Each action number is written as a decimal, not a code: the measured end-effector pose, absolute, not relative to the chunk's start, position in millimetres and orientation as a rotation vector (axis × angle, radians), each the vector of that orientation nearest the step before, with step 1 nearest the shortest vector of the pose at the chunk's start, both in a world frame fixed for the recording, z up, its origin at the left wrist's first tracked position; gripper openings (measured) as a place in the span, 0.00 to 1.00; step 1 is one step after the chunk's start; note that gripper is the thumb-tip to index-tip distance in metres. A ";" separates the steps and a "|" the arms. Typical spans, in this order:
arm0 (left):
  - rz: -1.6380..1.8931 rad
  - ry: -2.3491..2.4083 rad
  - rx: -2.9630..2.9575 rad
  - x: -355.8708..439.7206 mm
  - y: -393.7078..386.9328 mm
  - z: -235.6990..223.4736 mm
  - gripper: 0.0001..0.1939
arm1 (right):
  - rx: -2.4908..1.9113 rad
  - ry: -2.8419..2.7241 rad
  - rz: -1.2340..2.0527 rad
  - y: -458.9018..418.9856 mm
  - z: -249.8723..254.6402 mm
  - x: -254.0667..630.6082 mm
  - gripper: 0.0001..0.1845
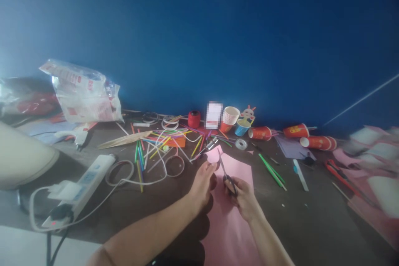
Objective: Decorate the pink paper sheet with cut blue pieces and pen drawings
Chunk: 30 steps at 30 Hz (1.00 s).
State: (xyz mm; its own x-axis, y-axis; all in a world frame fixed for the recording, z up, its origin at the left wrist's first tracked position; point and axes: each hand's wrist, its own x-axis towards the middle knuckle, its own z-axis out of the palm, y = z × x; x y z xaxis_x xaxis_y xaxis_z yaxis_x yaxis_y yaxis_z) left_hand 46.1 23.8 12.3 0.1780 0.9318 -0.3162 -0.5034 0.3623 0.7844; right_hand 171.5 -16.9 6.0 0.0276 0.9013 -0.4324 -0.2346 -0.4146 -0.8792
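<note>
A large sheet of pink paper (232,232) reaches from the lower middle of the view up past both hands, with scalloped cuts along its left edge. My left hand (202,183) is closed on the paper's left edge near its top, thumb on the upper side. In my right hand (241,195) is a pair of scissors (230,183) with dark handles. Their blades point up and away, lying at the paper close to my left fingertips. Whether the blades are parted is hard to make out.
Scattered coloured sticks (162,147) and a white cable (146,182) lie left of the paper, by a power strip (90,176). Behind stand a red spool (194,119), stacked paper cups (231,115) and a blue cup (242,128). Green sticks (271,170) and a red-handled tool (346,178) are rightward.
</note>
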 end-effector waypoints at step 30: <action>1.097 1.009 0.584 49.8 57.5 0.7 0.15 | -1.346 -0.814 1.586 -13.7 -3.3 181.7 0.20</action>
State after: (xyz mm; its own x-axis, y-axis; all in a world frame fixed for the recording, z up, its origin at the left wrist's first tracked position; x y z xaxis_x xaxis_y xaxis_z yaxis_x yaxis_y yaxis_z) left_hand 49.8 57.5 0.7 0.1069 0.9219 -0.3724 -0.4478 0.3790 0.8098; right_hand 181.7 -13.7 -3.3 -0.0288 0.9142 -0.4043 -0.2048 -0.4013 -0.8928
